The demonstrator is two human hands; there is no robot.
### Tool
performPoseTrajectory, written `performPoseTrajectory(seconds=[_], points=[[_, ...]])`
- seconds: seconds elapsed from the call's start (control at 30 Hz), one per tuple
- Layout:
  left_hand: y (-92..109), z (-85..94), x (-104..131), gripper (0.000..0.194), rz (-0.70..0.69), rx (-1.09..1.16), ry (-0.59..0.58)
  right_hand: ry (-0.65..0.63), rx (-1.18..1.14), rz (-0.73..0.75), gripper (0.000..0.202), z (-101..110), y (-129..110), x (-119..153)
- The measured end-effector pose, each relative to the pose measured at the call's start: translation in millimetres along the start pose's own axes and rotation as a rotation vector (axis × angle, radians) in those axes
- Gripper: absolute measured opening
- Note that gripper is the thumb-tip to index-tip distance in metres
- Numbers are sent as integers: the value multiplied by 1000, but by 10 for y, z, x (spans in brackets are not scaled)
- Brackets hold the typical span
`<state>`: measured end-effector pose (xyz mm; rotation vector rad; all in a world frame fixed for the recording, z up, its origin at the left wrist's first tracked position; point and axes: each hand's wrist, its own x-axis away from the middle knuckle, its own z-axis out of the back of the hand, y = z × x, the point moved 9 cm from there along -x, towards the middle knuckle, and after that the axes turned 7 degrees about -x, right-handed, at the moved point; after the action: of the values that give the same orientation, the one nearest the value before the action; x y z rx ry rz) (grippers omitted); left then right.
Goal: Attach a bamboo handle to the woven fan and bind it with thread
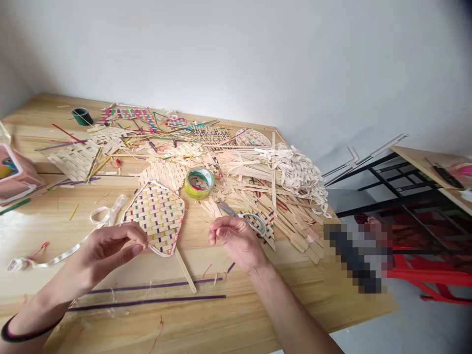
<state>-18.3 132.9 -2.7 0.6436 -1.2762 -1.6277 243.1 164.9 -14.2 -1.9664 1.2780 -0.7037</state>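
My left hand [106, 253] is over the left lower edge of a woven fan [157, 214], thumb and fingertips brought together; anything pinched there is too small to make out. The fan lies flat, patterned in colour, with white binding round its rim and a thin wooden handle [186, 271] pointing toward me. Right of the fan, my right hand [236, 241] is also closed in a pinch, and a faint thin line shows near its fingertips. Scissors [254, 222] lie just behind that hand. A white ribbon [72, 251] trails on the table left of the fan.
A roll of yellow tape [199, 183] stands behind the fan. Loose wooden strips [239, 167] and a heap of white ribbon [300, 172] cover the back right. Two purple strips [158, 301] lie in front. A pink box [18, 172] sits far left, a red stool [424, 273] at right.
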Motion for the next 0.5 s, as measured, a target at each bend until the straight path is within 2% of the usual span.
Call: performPoseTrajectory(seconds=[0.23,0.3,0.5], points=[[-103,18,16,31,30,-43,2,42,52,102,28,60,-165,-2],[-122,7,24,28,42,-55,-7,41,18,90,32,49,-178,-6],[104,-44,-32,25,-49,-65,-13,-1,-147,-27,50,-15,-165,13]])
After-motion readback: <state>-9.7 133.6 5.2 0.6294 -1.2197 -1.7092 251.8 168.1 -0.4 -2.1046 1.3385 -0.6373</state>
